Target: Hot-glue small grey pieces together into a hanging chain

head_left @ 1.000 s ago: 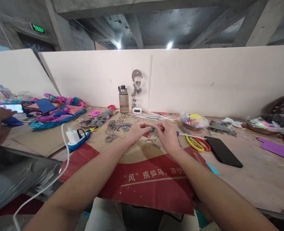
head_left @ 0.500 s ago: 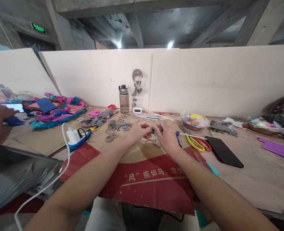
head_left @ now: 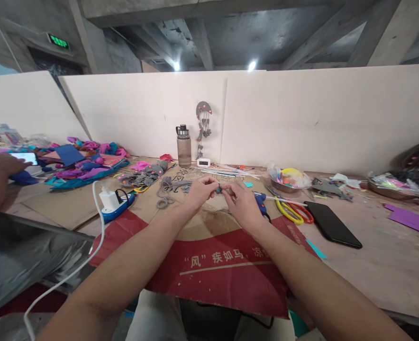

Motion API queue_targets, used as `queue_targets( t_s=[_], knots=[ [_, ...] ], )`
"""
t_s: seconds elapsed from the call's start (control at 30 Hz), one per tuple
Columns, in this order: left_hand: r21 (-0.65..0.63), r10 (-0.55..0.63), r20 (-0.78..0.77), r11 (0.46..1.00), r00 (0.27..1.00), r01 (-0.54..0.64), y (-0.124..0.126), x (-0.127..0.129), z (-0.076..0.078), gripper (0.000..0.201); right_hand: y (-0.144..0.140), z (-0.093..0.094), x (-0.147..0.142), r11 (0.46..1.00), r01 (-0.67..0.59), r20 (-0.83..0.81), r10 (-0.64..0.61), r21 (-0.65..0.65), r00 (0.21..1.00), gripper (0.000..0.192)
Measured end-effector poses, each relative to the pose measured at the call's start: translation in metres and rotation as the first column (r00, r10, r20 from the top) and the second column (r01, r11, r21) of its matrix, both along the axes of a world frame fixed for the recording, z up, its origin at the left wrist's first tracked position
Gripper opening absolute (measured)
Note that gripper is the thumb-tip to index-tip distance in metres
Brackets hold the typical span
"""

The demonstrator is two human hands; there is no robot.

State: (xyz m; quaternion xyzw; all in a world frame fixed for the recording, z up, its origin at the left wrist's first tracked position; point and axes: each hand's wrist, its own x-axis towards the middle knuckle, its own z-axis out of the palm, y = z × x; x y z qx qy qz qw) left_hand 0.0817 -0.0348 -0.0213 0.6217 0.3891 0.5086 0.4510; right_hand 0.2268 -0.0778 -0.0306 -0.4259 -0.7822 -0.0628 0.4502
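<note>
Above the cardboard sheet, my left hand and my right hand meet fingertip to fingertip. Both are closed in a pinch on a small teal and grey piece, mostly covered by the fingers; its kind cannot be made out. Just right of my right hand lies a blue glue gun, partly hidden behind it, with a white glue stick by it. A small turquoise scrap rests beyond the right fingers. Grey yarn lies left of my left hand.
Scissors with yellow and red handles and a black phone lie at right. A water bottle stands behind, near a hanging grey moon ornament. Left are a power strip and another person's hand with a lit phone.
My hands have shifted slightly left with the small piece between them. More of the glue gun and the turquoise scrap now show beside my right hand.
</note>
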Motion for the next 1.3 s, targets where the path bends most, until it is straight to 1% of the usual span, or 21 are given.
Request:
queue_targets(
  t_s=[0.17,0.3,0.37,0.47,0.57,0.73,0.8,0.87,0.97,1.03,1.07,1.13,1.17,1.2,1.23,1.27,1.3],
  knots=[
    [-0.065,0.006,0.127,0.998,0.992,0.003,0.004,-0.001,-0.003,0.008,-0.001,-0.005,-0.002,0.999,-0.017,0.096,0.014,0.035,0.995,0.023],
    [-0.098,-0.034,0.185,0.994,0.982,0.052,0.008,-0.001,-0.007,0.012,0.0,-0.007,-0.003,0.999,-0.024,0.113,0.019,0.037,0.993,0.026],
    [-0.1,-0.081,0.192,0.99,0.978,0.101,0.009,0.0,-0.007,0.016,0.0,-0.005,-0.002,0.999,-0.021,0.072,0.019,0.026,0.997,0.024],
    [-0.102,-0.137,0.234,0.981,0.963,0.164,0.008,0.001,-0.006,0.02,0.001,0.0,0.001,1.0,-0.001,-0.053,0.001,-0.009,0.999,0.019],
    [-0.12,-0.148,0.294,0.974,0.944,0.19,0.007,0.002,-0.005,0.02,0.003,0.003,0.006,0.999,0.029,-0.152,-0.035,-0.042,0.988,0.015],
    [-0.128,-0.168,0.333,0.967,0.928,0.221,0.007,0.002,-0.004,0.02,0.005,0.003,0.009,0.998,0.037,-0.177,-0.045,-0.053,0.983,0.014],
    [-0.115,-0.167,0.322,0.97,0.932,0.214,0.007,0.002,-0.004,0.018,0.003,0.003,0.007,0.999,0.02,-0.16,-0.027,-0.046,0.987,0.013],
    [-0.082,-0.15,0.277,0.981,0.949,0.179,0.007,0.002,-0.004,0.017,0.001,0.005,0.005,0.999,-0.014,-0.125,0.009,-0.041,0.992,0.015],
    [0.004,-0.069,0.159,0.998,0.985,0.069,0.008,-0.001,-0.004,0.015,-0.001,0.009,0.006,0.998,-0.037,-0.098,0.032,-0.047,0.995,0.023],
    [0.064,0.011,0.098,0.998,0.995,-0.018,0.012,-0.005,-0.003,0.014,0.001,0.012,0.01,0.999,0.005,-0.102,-0.01,-0.049,0.995,0.029],
    [0.091,0.051,0.082,0.994,0.995,-0.058,0.014,-0.007,-0.003,0.014,0.003,0.013,0.015,0.998,0.047,-0.103,-0.052,-0.051,0.993,0.03],
    [0.133,0.118,0.076,0.983,0.99,-0.127,0.019,-0.013,-0.002,0.015,0.01,0.013,0.028,0.984,0.163,-0.08,-0.168,-0.067,0.982,0.027],
    [0.147,0.142,0.087,0.977,0.986,-0.154,0.021,-0.016,-0.001,0.015,0.014,0.011,0.036,0.966,0.246,-0.058,-0.251,-0.082,0.966,0.024],
    [0.153,0.16,0.104,0.973,0.982,-0.175,0.023,-0.019,0.0,0.015,0.019,0.008,0.045,0.938,0.335,-0.001,-0.336,-0.095,0.942,0.021],
    [0.152,0.168,0.127,0.971,0.978,-0.187,0.024,-0.022,0.002,0.016,0.023,0.005,0.054,0.896,0.426,0.066,-0.421,-0.122,0.905,0.02],
    [0.141,0.168,0.153,0.972,0.974,-0.189,0.026,-0.024,0.003,0.016,0.028,0.0,0.063,0.848,0.501,0.118,-0.487,-0.17,0.865,0.022],
    [0.122,0.162,0.183,0.975,0.97,-0.186,0.027,-0.026,0.004,0.016,0.032,-0.005,0.072,0.806,0.542,0.143,-0.523,-0.239,0.84,0.024]
  ],
)
